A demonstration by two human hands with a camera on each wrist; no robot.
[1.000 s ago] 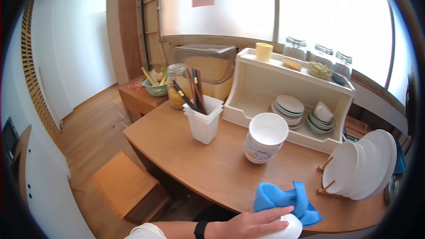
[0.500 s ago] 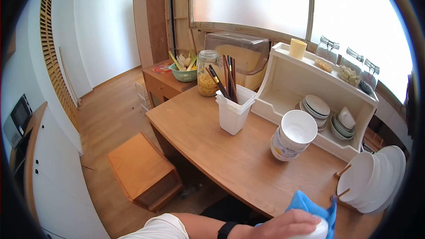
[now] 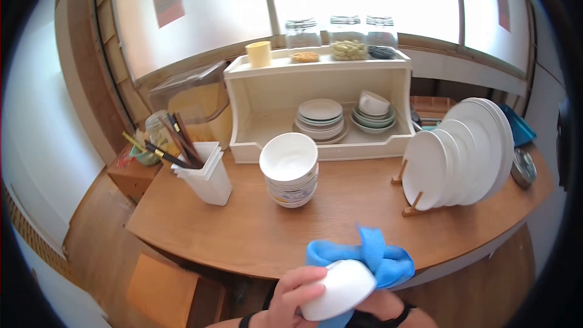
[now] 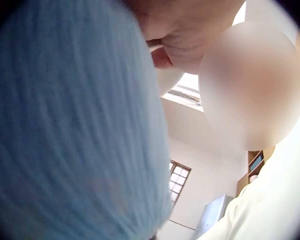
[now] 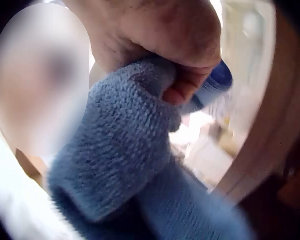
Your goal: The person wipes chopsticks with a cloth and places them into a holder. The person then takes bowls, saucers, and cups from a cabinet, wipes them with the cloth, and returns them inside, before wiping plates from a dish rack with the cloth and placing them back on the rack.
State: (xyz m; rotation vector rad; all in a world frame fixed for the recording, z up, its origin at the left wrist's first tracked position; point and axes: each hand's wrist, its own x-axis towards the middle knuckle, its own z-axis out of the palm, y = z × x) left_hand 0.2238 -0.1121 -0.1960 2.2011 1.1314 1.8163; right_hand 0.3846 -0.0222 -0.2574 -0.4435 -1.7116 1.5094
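Observation:
In the head view, at the front edge of the table, my left hand (image 3: 291,297) grips a white bowl (image 3: 341,291), tipped with its smooth white outside facing up. My right hand (image 3: 388,305) is on the far side of the bowl, partly hidden by it. It holds a bunched blue cloth (image 3: 392,264) against the bowl. In the right wrist view, the fingers of that hand curl into the thick, nubby cloth (image 5: 125,145). Blue cloth (image 4: 75,125) fills much of the left wrist view, below my left hand (image 4: 185,30).
A stack of bowls (image 3: 289,164) stands mid-table, left of a wooden rack of upright white plates (image 3: 425,170). White containers with chopsticks (image 3: 209,179) are at the left. Behind is a cream shelf (image 3: 261,94) with dishes and jars. A wooden stool (image 3: 161,282) is below left.
The head view has swung right, so both hands now show. The left hand still holds the bowl, now tilted between the hands, with the cloth beside it.

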